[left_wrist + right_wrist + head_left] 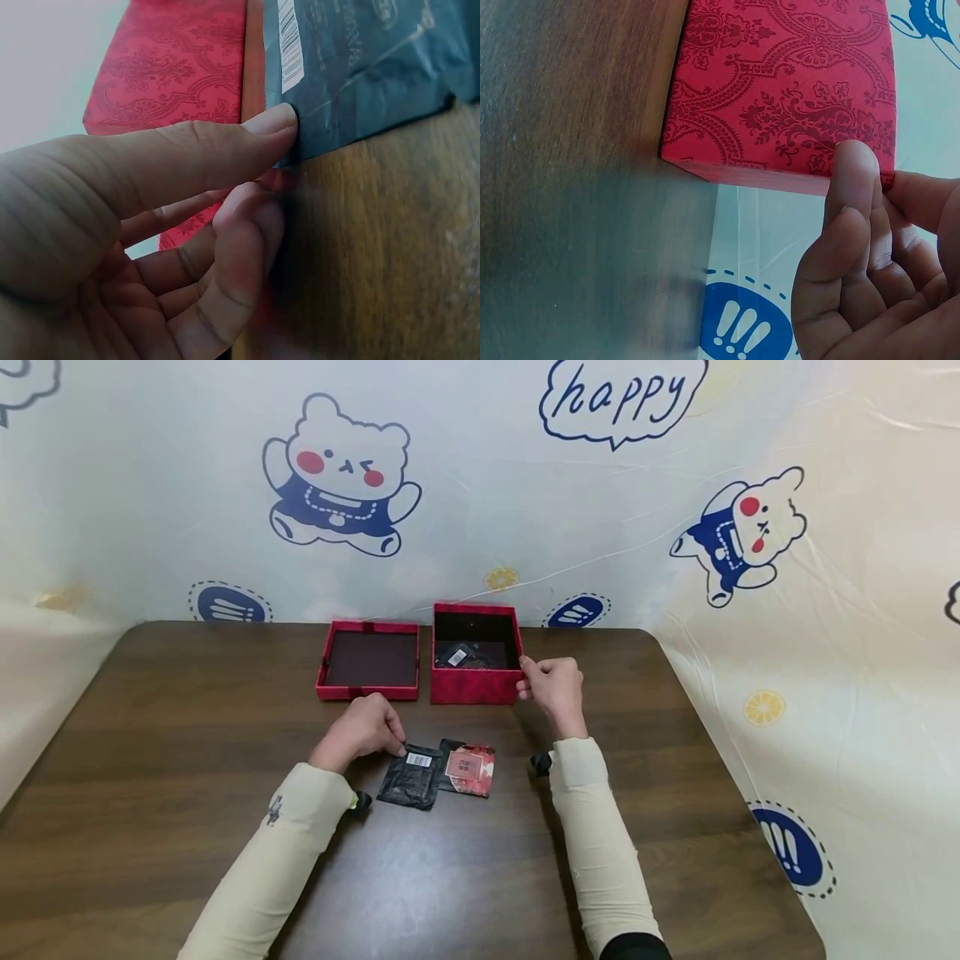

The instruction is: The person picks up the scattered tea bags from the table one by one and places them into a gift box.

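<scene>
My left hand pinches the upper left corner of a flat black packet with a white barcode label; its thumb lies over that corner in the left wrist view. Right beside this packet, a red and black packet with a pink square label lies on the table. At the back stands a red patterned box, open at the top, with a dark packet bearing a white label inside. My right hand grips the box's right wall near the front corner, thumb at the rim and fingertips against the outside in the right wrist view.
A red lid, inner side up, lies left of the box on the brown wooden table. Behind the table hangs a pale sheet with printed bears.
</scene>
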Action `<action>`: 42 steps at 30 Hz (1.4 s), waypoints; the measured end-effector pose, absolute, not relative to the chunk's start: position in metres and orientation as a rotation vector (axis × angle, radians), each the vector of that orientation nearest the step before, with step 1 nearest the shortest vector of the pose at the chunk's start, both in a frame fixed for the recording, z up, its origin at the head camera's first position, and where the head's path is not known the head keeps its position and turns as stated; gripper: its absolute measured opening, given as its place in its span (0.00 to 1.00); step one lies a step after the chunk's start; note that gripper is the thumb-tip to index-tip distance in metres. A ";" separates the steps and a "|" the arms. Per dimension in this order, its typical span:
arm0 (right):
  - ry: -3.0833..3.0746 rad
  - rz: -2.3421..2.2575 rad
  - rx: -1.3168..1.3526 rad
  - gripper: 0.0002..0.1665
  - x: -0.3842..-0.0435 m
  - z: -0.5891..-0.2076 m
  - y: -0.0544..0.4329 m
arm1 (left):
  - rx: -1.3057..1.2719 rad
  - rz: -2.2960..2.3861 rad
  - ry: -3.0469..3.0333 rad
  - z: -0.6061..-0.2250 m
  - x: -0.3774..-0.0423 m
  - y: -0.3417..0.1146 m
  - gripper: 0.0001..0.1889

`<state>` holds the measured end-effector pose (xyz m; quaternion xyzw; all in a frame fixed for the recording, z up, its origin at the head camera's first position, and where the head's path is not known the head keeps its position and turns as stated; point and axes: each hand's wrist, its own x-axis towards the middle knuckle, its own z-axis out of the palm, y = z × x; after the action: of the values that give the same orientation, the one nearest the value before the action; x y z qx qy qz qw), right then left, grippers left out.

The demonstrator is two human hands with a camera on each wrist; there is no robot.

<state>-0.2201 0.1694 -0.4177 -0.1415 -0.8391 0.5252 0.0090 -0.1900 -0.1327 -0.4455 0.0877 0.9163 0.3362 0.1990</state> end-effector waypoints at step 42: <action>-2.695 1.629 -0.472 0.21 -0.222 -0.413 0.173 | 0.044 1.629 2.131 -0.385 -0.205 -0.141 0.13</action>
<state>-0.2220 0.1726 -0.4129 -0.1481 -0.8462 0.5114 -0.0211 -0.2054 -0.1407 -0.3846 0.0161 0.7736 0.5912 0.2275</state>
